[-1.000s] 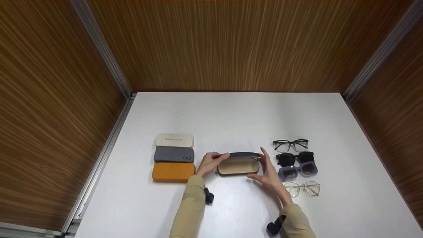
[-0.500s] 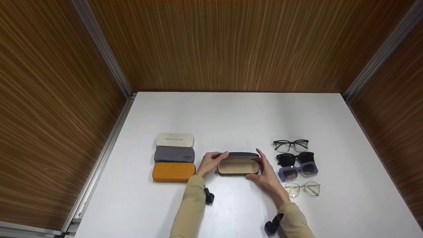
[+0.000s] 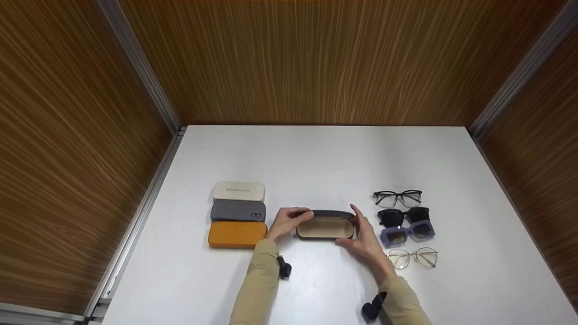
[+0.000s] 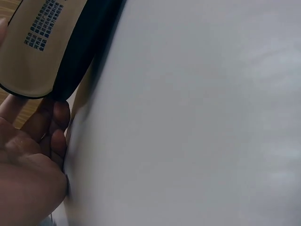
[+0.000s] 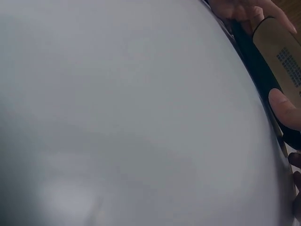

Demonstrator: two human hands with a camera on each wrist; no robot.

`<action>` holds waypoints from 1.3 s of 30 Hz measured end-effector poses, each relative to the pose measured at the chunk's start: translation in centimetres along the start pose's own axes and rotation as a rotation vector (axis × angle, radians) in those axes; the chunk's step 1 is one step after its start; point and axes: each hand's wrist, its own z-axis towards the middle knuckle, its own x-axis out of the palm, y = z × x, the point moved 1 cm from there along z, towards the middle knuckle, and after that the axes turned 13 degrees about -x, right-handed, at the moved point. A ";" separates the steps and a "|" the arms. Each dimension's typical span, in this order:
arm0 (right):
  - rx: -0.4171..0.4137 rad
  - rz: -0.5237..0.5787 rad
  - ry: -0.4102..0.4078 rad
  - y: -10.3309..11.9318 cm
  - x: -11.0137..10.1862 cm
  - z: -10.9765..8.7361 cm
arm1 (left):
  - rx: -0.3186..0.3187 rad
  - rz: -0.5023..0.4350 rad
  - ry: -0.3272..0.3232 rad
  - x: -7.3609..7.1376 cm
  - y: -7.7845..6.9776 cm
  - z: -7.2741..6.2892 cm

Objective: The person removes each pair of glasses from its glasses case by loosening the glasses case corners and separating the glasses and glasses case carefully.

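Note:
A dark glasses case (image 3: pixel 324 228) with a beige lining stands with its lid raised in the middle of the table. My left hand (image 3: pixel 286 222) pinches the left end of the lid between thumb and fingers. Around the right end curves my right hand (image 3: pixel 365 239), its thumb at the front edge and its fingers up by the lid. Small blue print shows on the beige inside of the case (image 4: pixel 28 70) in the left wrist view. The right wrist view shows my right thumb (image 5: pixel 284 108) pressed against the dark side of the case.
Left of my hands lie a cream case (image 3: pixel 239 191), a grey case (image 3: pixel 237 211) and an orange case (image 3: pixel 237 234). On the right are black-framed glasses (image 3: pixel 397 194), black sunglasses (image 3: pixel 393 217), purple sunglasses (image 3: pixel 408 229) and thin-framed round glasses (image 3: pixel 413 253). Wood-grain panels (image 3: pixel 293 63) surround the white table (image 3: pixel 325 153).
My right hand has moved slightly left, closer round the end of the case. The lid and my left thumb have come down a little. The other cases and glasses have stayed put.

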 end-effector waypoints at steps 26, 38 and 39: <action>-0.003 0.023 -0.010 -0.2 0.0 -0.1 | 0.034 0.106 0.046 -0.8 0.4 -0.3; -0.010 0.072 -0.046 -0.4 0.0 -0.2 | 0.056 0.175 0.033 -0.7 0.6 -0.7; -0.009 0.066 -0.046 -0.4 0.0 -0.3 | 0.061 0.184 0.031 -0.7 0.6 -0.8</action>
